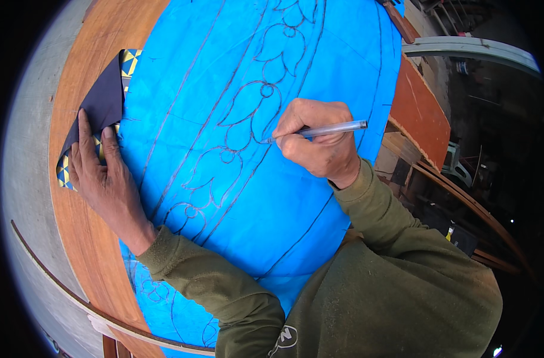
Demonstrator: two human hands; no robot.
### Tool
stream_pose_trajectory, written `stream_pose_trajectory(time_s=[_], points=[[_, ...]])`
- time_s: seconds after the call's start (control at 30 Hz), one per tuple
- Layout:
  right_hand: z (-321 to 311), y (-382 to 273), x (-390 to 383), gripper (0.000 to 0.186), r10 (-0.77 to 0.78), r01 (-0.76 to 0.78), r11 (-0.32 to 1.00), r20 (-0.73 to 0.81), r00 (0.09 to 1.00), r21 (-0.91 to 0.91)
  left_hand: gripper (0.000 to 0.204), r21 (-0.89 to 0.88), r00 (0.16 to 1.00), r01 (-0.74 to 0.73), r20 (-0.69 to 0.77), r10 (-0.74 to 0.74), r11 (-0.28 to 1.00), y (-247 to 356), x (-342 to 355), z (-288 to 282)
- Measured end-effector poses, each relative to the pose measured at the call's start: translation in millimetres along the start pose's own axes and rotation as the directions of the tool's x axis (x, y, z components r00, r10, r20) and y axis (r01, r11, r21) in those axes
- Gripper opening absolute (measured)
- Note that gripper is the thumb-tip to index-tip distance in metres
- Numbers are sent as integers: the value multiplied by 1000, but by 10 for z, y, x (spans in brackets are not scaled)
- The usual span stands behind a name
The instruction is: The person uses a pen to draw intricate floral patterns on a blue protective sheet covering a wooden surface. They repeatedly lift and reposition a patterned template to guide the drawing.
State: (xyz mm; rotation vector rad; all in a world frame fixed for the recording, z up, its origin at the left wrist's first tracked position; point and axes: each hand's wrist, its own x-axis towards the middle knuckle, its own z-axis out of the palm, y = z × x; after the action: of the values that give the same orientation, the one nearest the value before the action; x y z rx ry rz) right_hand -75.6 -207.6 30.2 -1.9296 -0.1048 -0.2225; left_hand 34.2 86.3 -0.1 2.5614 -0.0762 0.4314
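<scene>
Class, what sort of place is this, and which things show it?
Probably a woodworking workshop: a blue sheet with drawn flowers covers part of a wooden board, beside a reddish-brown panel.

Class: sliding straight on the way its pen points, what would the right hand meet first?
Crossing the blue sheet, it would probably meet the left hand, though depth is unclear.

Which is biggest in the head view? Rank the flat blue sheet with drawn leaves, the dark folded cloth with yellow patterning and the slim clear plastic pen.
1. Flat blue sheet, by far
2. Dark folded cloth, partly covered
3. Slim clear plastic pen
</scene>
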Motion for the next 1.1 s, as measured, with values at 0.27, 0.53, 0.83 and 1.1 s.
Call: stream_pose_trajectory(time_s=[0.27, 0.53, 0.83, 1.1], points=[[5, 27, -49, 5, -8, 6, 999, -30, 1000, -50, 47, -8, 1000, 5, 4, -5, 1000, -10, 3, -5], [6, -1, -25, 5, -25, 22, 999, -48, 999, -50, 46, 16, 1000, -16, -17, 17, 1000, 13, -9, -7], [-3, -17, -24, 5, 3, -2, 999, 7, 1000, -50, 46, 5, 1000, -18, -1, 18, 1000, -62, 1, 9], [7, 10, -42, 6, 2, -4, 999, -65, 998, -34, 46, -10, 1000, 24, 7, -24, 1000, 49, 7, -19]])
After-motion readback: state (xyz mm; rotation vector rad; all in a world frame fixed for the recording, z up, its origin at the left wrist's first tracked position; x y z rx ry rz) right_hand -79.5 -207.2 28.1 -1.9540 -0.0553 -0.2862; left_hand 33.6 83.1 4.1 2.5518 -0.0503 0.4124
